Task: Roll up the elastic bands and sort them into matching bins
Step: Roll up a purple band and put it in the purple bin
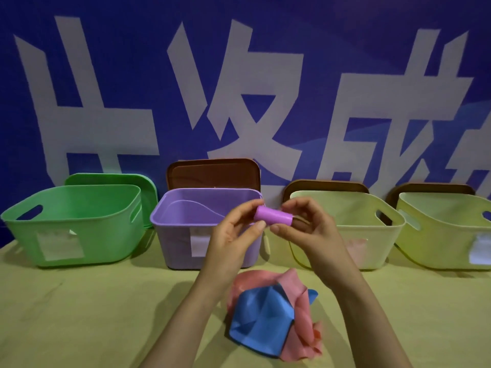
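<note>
A purple elastic band (273, 215), rolled into a tight cylinder, is held in the air in front of the purple bin (175, 227). My left hand (233, 240) pinches its left end and my right hand (310, 232) pinches its right end. Below my hands, on the yellow-green tablecloth, lies a loose heap: a blue band (261, 317) on top of a pink band (303, 314). The green bin (87, 235) stands at the left. Two pale yellow bins (372, 243) (446, 235) stand at the right.
Lids lean behind the bins against the blue banner wall: a green lid (148, 187) and brown lids (212, 171) (326, 185) (430, 188). White labels are stuck on the bin fronts. The tablecloth (93, 314) spreads out left of the heap.
</note>
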Available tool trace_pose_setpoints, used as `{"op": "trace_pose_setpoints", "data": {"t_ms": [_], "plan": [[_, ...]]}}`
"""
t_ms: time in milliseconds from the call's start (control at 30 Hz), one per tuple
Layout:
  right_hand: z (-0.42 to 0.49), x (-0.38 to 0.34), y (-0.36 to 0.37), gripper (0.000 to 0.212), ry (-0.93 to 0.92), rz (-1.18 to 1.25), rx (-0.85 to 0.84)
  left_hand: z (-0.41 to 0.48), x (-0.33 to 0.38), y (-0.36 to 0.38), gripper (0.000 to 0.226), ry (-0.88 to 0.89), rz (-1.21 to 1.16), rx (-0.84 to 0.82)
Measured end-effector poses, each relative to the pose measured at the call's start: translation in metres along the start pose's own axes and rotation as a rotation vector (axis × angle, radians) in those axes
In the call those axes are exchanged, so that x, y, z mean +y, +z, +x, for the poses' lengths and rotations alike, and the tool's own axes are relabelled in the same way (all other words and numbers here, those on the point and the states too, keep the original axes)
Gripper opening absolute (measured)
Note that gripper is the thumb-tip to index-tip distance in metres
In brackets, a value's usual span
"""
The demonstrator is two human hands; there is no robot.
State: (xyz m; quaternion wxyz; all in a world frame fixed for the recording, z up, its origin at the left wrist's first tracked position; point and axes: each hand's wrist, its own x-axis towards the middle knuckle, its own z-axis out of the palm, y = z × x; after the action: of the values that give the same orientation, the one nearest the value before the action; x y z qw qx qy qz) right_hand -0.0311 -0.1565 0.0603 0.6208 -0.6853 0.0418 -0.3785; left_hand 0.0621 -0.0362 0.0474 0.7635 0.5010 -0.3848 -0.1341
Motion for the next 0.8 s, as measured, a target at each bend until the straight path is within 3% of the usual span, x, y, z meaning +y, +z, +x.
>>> {"op": "trace_pose_setpoints", "data": {"t_ms": [133,333,500,667,800], "plan": [[0.027,0.001,0.011,0.040,0.156,0.075,0.106,0.026,0.004,-0.006,0.031,-0.141,0.084,0.062],[0.083,-0.033,0.042,0.051,0.357,0.131,0.050,0.069,0.038,-0.020,0.026,-0.414,0.057,0.166],[0.126,-0.031,0.074,0.037,0.527,0.017,-0.014,0.097,0.048,-0.051,0.027,-0.598,0.152,0.231],[0.164,-0.001,0.096,0.035,0.707,-0.135,-0.109,0.134,0.030,-0.100,0.036,-0.673,0.535,0.059],[0.176,0.063,0.101,0.021,0.966,-0.274,-0.055,0.149,0.003,-0.139,0.028,-0.801,0.692,0.088]]}}
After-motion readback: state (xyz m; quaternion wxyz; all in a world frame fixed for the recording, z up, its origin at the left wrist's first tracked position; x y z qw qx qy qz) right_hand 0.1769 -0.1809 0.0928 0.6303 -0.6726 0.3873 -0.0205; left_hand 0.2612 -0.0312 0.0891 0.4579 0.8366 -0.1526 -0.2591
